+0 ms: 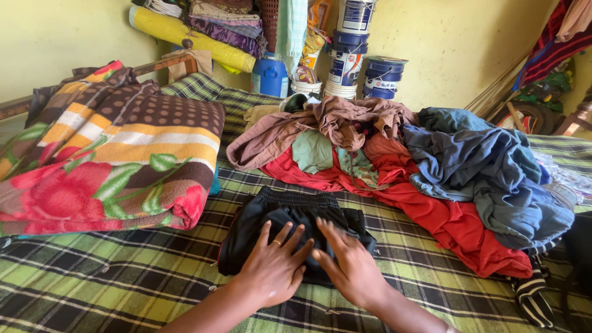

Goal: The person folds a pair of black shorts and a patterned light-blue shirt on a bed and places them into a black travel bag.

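Your left hand (274, 266) lies flat, fingers spread, gripping nothing | your right hand (350, 265) likewise, palm down | both press the folded black shorts (290, 222), likely flattening creases | shorts lie on the green plaid bedspread (123, 277), before the clothes pile (419, 166)

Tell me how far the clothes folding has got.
Done: nothing folded shows except the blanket lying at the left. In hand: left hand and right hand press flat on black shorts, partly folded on the bed. Left: the pile of brown, red and blue clothes behind lies loose.
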